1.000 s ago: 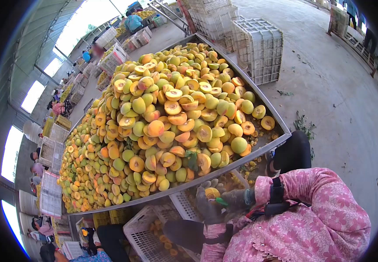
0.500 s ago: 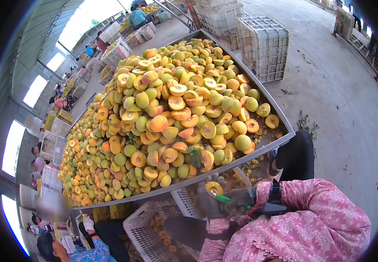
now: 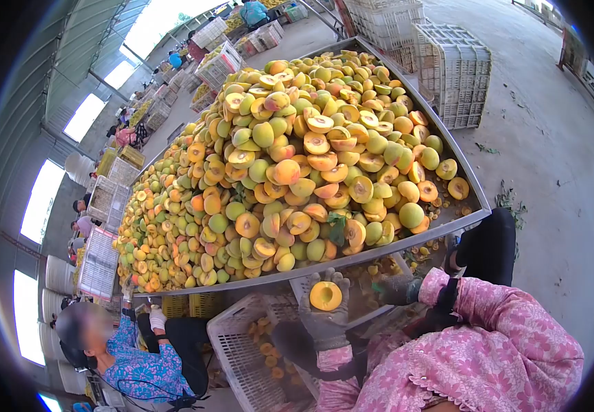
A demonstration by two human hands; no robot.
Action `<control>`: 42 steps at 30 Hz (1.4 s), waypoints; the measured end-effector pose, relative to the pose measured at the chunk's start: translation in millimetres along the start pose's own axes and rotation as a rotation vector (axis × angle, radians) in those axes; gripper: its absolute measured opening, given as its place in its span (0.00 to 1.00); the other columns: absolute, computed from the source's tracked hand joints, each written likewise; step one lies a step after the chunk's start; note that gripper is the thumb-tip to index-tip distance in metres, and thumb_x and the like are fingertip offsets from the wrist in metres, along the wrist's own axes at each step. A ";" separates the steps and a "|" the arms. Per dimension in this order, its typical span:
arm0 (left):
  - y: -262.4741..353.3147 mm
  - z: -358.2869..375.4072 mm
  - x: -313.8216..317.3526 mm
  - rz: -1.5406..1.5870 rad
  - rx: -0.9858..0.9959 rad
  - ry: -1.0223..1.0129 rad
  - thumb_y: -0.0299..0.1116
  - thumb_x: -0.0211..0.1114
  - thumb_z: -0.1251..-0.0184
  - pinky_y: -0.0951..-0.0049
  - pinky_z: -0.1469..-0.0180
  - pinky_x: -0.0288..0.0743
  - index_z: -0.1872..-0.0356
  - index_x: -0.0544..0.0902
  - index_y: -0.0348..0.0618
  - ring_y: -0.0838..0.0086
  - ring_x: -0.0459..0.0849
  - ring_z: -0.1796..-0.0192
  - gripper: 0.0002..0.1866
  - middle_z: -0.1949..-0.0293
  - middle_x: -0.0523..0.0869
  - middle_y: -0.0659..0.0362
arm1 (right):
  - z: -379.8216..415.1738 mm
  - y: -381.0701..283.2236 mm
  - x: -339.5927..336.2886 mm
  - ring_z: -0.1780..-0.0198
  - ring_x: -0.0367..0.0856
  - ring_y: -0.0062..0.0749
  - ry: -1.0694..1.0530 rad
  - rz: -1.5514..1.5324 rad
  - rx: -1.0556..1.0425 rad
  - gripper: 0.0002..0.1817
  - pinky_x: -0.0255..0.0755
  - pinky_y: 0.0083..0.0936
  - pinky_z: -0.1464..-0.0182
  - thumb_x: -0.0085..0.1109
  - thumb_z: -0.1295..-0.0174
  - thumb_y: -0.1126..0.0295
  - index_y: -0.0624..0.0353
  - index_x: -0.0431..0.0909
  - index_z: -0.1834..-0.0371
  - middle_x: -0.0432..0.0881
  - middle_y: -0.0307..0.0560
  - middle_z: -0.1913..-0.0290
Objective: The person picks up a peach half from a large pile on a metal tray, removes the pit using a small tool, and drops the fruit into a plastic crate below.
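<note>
My left hand (image 3: 324,323), in a grey glove, holds a peach half (image 3: 325,296) with its cut face up and a hollow where the stone sat. My right hand (image 3: 398,289), also gloved and closed, is apart from it to the right, over a crate (image 3: 400,264) under the table edge. A bit of the green-handled tool (image 3: 377,287) shows at its fingers; the tip is hard to make out. Beyond both hands, a heap of peach halves and whole peaches (image 3: 297,165) covers the metal-rimmed table (image 3: 379,253). Another white crate (image 3: 231,350) holds peach pieces.
A co-worker in a blue patterned top (image 3: 142,367) sits at the left, with one gloved hand near the table. Stacked white crates (image 3: 453,75) stand beyond the table's right side. More crates and people line the left wall. Leaves (image 3: 509,202) lie on the concrete floor.
My hands have moved apart: the right has drawn the green-handled tool away from the peach half, and the left now shows its cut face. The view has shifted; the co-worker leans closer to the table.
</note>
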State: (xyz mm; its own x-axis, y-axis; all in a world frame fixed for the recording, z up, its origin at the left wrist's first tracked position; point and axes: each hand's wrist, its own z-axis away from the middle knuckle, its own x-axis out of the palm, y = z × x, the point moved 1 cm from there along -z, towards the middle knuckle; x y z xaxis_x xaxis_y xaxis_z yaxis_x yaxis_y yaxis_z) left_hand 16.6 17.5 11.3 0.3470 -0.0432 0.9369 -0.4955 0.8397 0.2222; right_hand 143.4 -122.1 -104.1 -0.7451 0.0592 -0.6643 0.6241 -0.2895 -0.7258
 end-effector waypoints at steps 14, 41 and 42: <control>0.6 17.1 7.7 -0.141 -0.030 0.062 0.41 0.52 0.41 0.47 0.40 0.65 0.46 0.69 0.33 0.47 0.71 0.43 0.26 0.43 0.69 0.37 | 29.4 -58.1 -20.7 0.64 0.78 0.28 0.013 -0.340 -0.006 0.14 0.73 0.33 0.66 0.42 0.34 0.58 0.56 0.69 0.58 0.78 0.46 0.63; -23.5 20.0 -10.9 0.001 -0.184 0.118 0.38 0.58 0.45 0.56 0.46 0.73 0.52 0.73 0.35 0.56 0.77 0.49 0.22 0.48 0.75 0.44 | 11.5 -35.1 66.7 0.54 0.73 0.25 0.466 0.150 -0.896 0.19 0.72 0.21 0.53 0.43 0.31 0.61 0.61 0.67 0.44 0.73 0.37 0.55; -17.5 20.2 -12.3 -0.015 -0.187 0.097 0.39 0.58 0.42 0.57 0.45 0.73 0.50 0.72 0.35 0.57 0.76 0.48 0.22 0.46 0.74 0.44 | 8.7 -41.9 53.3 0.57 0.73 0.25 0.221 -0.145 -0.739 0.17 0.72 0.22 0.56 0.43 0.32 0.62 0.58 0.67 0.44 0.74 0.38 0.58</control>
State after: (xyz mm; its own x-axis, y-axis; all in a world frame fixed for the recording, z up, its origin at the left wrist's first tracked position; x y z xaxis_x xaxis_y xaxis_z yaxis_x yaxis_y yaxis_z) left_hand 4.9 -7.6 1.3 0.4332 -0.0117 0.9012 -0.3366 0.9255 0.1738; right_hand 75.5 -115.1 -107.6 -0.8152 0.2593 -0.5178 0.5769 0.4421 -0.6868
